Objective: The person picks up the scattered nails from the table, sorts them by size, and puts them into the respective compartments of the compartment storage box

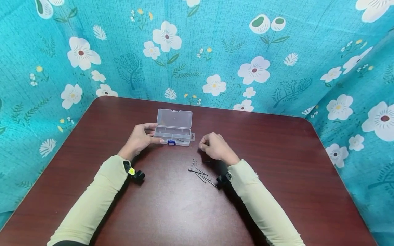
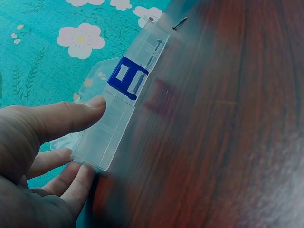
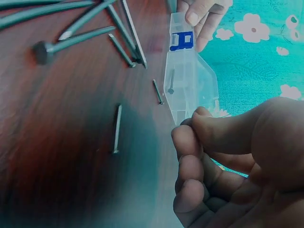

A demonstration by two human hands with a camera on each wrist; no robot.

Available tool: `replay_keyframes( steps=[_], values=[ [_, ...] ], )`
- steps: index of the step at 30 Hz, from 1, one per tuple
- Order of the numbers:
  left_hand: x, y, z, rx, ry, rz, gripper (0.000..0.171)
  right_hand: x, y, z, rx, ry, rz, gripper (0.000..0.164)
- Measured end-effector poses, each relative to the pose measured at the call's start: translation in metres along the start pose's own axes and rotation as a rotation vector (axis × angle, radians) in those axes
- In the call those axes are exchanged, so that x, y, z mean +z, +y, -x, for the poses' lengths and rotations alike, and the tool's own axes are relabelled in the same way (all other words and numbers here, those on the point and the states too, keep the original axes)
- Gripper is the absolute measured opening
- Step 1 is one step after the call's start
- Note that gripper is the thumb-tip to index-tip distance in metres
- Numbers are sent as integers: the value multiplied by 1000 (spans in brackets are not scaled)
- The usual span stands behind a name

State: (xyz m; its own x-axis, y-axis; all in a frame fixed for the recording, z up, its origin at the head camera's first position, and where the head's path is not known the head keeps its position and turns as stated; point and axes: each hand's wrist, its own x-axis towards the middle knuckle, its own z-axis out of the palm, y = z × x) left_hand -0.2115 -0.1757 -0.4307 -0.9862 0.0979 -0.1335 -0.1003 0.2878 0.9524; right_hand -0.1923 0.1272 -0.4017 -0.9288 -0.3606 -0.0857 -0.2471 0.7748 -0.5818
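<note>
- Right hand (image 1: pixel 213 146), nearest its wrist camera: fingers curled, thumb and forefinger together; whether they pinch anything, I cannot tell.
- Clear compartment box (image 2: pixel 102 137), lid up: just left of that hand, apart; left hand (image 1: pixel 140 138) grips its left end.
- Loose nails (image 1: pixel 195 172): on the table (image 1: pixel 166 205), nearer the person than the right hand.
</note>
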Motion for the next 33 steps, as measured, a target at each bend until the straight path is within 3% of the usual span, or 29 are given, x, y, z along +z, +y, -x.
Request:
replay_keyframes(
  steps=[14, 33],
  values=[
    [1, -3, -1, 40, -3, -8, 77, -2, 8, 25, -3, -37, 38, 14],
    [-1, -5, -3, 25, 0, -8, 78, 2, 18, 44, 22, -75, 34, 13]
  ],
)
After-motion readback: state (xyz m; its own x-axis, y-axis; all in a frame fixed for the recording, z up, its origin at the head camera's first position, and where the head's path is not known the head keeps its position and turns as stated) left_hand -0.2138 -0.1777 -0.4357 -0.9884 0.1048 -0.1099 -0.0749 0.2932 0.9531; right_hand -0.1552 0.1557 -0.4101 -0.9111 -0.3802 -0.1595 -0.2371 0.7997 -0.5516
